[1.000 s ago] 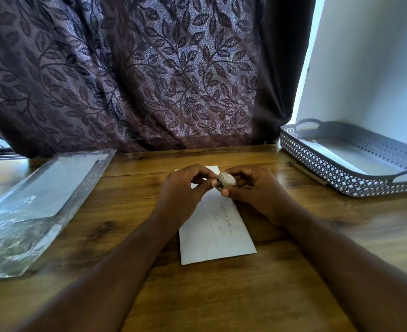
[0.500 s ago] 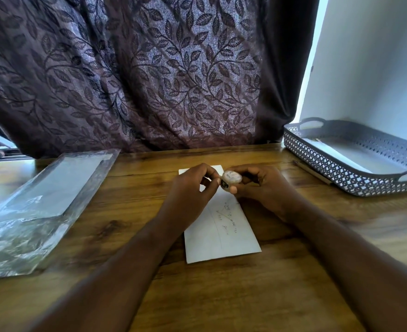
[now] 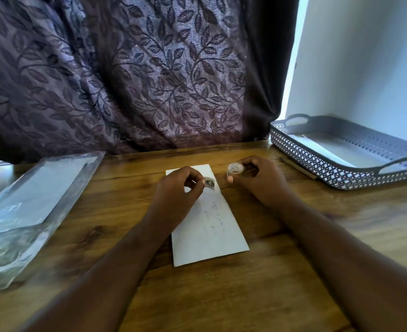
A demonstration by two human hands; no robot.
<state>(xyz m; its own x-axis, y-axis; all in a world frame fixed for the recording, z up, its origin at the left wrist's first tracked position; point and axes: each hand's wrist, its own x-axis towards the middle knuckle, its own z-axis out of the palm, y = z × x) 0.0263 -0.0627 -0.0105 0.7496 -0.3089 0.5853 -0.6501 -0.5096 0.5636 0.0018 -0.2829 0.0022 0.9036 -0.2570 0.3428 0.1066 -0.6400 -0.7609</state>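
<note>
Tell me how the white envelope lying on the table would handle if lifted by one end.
The envelope looks thin and flat, so it is probably light and would likely sag a little. It lies flush on the smooth wooden table, so it may slide when pushed.

Daylight from right; blurred, warped edges

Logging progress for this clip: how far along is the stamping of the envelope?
Done: the envelope lies on the table with handwriting on it, and a stamp is off the roll. In hand: the left hand pinches the stamp over the envelope's top end; the right hand holds the roll. Left: probably pressing the stamp onto the envelope.
</note>
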